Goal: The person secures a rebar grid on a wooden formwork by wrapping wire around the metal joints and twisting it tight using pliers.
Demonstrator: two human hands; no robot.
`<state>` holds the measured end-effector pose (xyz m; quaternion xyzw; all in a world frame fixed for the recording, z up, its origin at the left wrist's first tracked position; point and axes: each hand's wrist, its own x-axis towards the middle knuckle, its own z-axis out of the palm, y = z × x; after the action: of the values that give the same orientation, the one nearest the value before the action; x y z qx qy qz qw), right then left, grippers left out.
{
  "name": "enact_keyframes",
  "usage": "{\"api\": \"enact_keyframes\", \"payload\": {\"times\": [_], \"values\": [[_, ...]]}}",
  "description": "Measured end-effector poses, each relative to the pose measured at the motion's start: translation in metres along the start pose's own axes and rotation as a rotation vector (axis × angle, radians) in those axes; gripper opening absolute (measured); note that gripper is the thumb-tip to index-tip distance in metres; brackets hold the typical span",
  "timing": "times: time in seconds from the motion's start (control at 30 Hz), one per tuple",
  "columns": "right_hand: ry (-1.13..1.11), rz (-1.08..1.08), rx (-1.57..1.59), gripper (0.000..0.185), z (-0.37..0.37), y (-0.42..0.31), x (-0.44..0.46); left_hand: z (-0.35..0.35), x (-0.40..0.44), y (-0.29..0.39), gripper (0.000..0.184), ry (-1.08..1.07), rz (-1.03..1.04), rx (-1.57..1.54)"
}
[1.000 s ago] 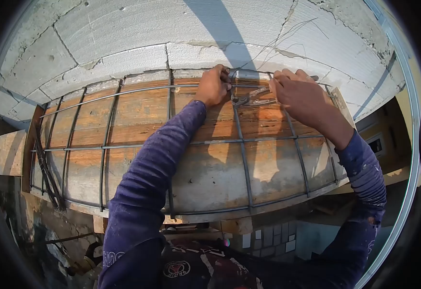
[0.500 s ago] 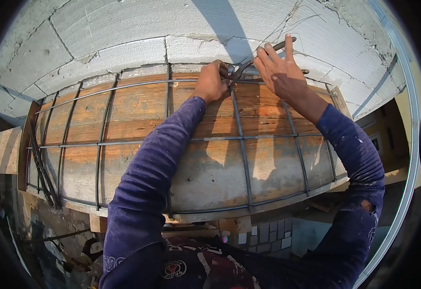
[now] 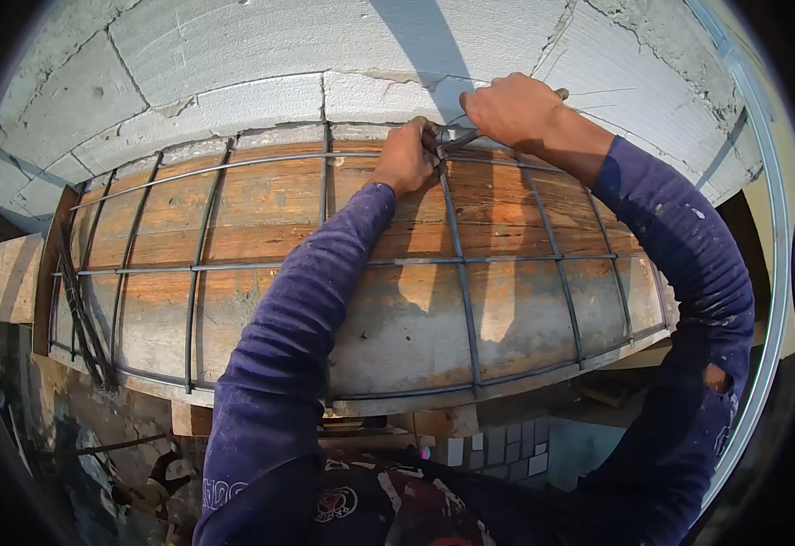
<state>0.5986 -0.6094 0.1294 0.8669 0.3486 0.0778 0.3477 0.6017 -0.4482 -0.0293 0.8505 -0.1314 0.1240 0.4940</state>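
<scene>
A grid of steel bars [image 3: 467, 314] lies over a wooden board form [image 3: 397, 337] beside a block wall. At the grid's upper edge my left hand [image 3: 406, 156] is closed by a bar crossing; what its fingers pinch is too small to make out. My right hand [image 3: 514, 107] is wrapped round the handles of dark pliers [image 3: 457, 143], whose jaws are at the crossing beside my left fingertips. Thin wire ends stick out past my right hand over the wall.
White block wall [image 3: 233, 55] runs along the top. A bundle of thin wires [image 3: 86, 318] lies at the form's left end. A metal frame rail [image 3: 773, 300] curves down the right side. Below the form are timber pieces and cluttered ground.
The pliers first lay lower, then swung up to the crossing. My right hand, spread half a second ago, is now closed round the handles and turned over. My left hand has stayed near the crossing.
</scene>
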Motion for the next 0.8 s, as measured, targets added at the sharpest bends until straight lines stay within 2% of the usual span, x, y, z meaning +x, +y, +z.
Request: {"api": "enact_keyframes", "payload": {"times": [0.03,0.1,0.13,0.2,0.23,0.3,0.33,0.4,0.43,0.5,0.53,0.6,0.63,0.7,0.73,0.8], "values": [[0.002,0.007,-0.001,0.015,-0.003,0.003,0.008,-0.001,-0.002,0.001,0.034,-0.004,0.003,-0.014],[-0.466,-0.186,0.130,0.018,-0.009,0.010,0.021,-0.004,-0.002,0.004,0.034,-0.013,0.017,-0.027],[-0.469,-0.180,0.132,0.018,-0.015,0.009,0.027,-0.004,-0.002,0.004,0.035,-0.016,0.022,-0.037],[-0.810,-0.200,0.013,0.023,-0.027,0.006,0.036,-0.004,-0.003,0.004,0.035,-0.024,0.031,-0.047],[-0.810,-0.194,0.016,0.023,-0.028,0.006,0.029,-0.005,-0.003,0.004,0.035,-0.026,0.033,-0.026],[-0.225,-0.110,0.101,0.026,-0.021,0.007,0.003,-0.003,-0.003,0.004,0.034,-0.031,0.030,-0.014],[-0.228,-0.112,0.102,0.026,-0.011,0.012,-0.003,-0.005,-0.003,0.005,0.034,-0.032,0.030,0.002],[0.469,-0.388,-0.141,0.028,0.013,0.018,-0.014,-0.005,-0.001,0.005,0.033,-0.035,0.030,0.010],[0.464,-0.391,-0.141,0.028,0.006,0.016,-0.019,-0.004,0.000,0.003,0.033,-0.038,0.013,-0.010],[0.198,-0.372,-0.382,0.027,-0.019,0.008,-0.026,-0.003,0.000,0.001,0.033,-0.041,0.001,-0.023],[0.203,-0.365,-0.387,0.027,-0.025,0.006,-0.023,-0.003,0.001,0.000,0.033,-0.036,0.003,-0.027],[-0.226,-0.188,-0.084,0.027,-0.035,0.000,-0.021,0.000,0.000,-0.001,0.032,-0.037,0.003,-0.030],[-0.219,-0.181,-0.083,0.027,-0.035,0.003,-0.018,-0.001,-0.001,0.001,0.033,-0.059,-0.011,-0.056],[-0.470,-0.157,0.101,0.026,-0.032,0.009,0.000,-0.006,-0.001,0.002,0.034,-0.066,-0.014,-0.065],[-0.451,-0.143,0.095,0.026,-0.031,0.010,0.004,-0.003,-0.002,-0.002,0.035,-0.058,-0.008,-0.061],[-0.680,0.123,0.662,0.035,-0.029,0.022,0.007,-0.002,-0.002,0.001,0.036,-0.033,0.035,-0.022]]}}
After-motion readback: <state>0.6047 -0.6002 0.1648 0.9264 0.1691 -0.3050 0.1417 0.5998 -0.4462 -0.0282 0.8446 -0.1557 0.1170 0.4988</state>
